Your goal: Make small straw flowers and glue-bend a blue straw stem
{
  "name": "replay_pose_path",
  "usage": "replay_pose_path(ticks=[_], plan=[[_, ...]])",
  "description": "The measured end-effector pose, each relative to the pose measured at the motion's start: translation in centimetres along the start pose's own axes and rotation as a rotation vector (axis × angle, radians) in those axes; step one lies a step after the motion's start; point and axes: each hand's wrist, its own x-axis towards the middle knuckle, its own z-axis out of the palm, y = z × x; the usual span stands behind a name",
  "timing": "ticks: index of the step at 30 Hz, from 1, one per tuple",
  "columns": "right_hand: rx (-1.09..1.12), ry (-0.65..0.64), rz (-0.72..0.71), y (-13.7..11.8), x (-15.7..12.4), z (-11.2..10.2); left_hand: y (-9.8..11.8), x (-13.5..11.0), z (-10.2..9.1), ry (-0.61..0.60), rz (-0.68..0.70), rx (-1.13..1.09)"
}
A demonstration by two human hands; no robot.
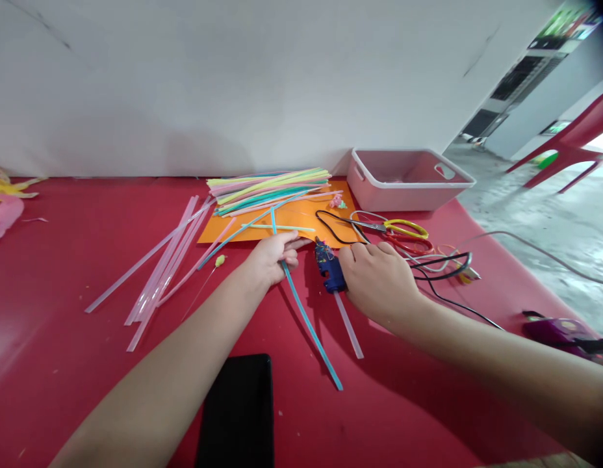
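Observation:
My left hand (276, 257) is closed on a long blue pipe cleaner (306, 313), which slants down toward me across the table. Gripped in my right hand (377, 276) is a dark blue hot glue gun (329, 266). Its nozzle points away from me, just right of my left fingertips, and a translucent pink glue stick (349, 325) sticks out of its back. Beyond both hands an orange sheet (262, 235) carries a bundle of coloured pipe cleaners (269, 188), a loose pale green pipe cleaner (282, 227) and a small pink piece (337, 201).
Loose pink glue sticks (165, 273) lie left. Scissors with yellow and red handles (403, 229) rest among cables (442, 266). A pink basket (409, 195) stands by the wall. Nearest me is a black tablet-like object (238, 416); a purple object (557, 333) sits far right.

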Motion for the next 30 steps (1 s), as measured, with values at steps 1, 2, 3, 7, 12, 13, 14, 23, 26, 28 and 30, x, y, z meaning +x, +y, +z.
replay_pose_path(ticks=[1,2,3,7,12,13,14,23,26,28,30], plan=[[-0.005,-0.003,-0.005,0.0,0.0,0.0,0.0,0.0,0.0,-0.002,-0.001,-0.001],[-0.011,-0.006,-0.009,0.1,-0.1,0.0,0.0,0.0,0.0,-0.004,-0.003,-0.001],[-0.015,-0.011,-0.011,0.1,-0.2,0.0,0.0,0.0,0.0,-0.007,-0.005,-0.002],[-0.016,-0.035,-0.001,0.2,-0.3,0.0,0.0,0.0,0.0,-0.011,-0.010,-0.006],[-0.002,-0.007,0.002,0.1,-0.4,0.6,0.1,0.2,-0.3,-0.027,-0.006,-0.011],[0.001,0.004,0.005,0.1,-0.4,0.7,0.1,0.2,-0.4,-0.028,-0.006,-0.012],[0.005,0.012,0.008,0.1,-0.5,0.9,0.1,0.3,-0.4,-0.029,-0.007,-0.014],[0.105,-0.023,0.026,0.4,-0.7,1.8,0.2,0.2,-0.3,-0.025,-0.012,-0.013],[0.151,-0.020,0.025,0.6,-0.7,2.2,0.2,0.1,-0.3,-0.024,-0.015,-0.015],[0.183,-0.014,0.025,0.7,-0.7,2.6,0.2,0.0,-0.2,-0.022,-0.016,-0.017],[0.212,-0.009,0.027,0.8,-0.7,2.8,0.2,-0.1,-0.2,-0.020,-0.017,-0.019]])
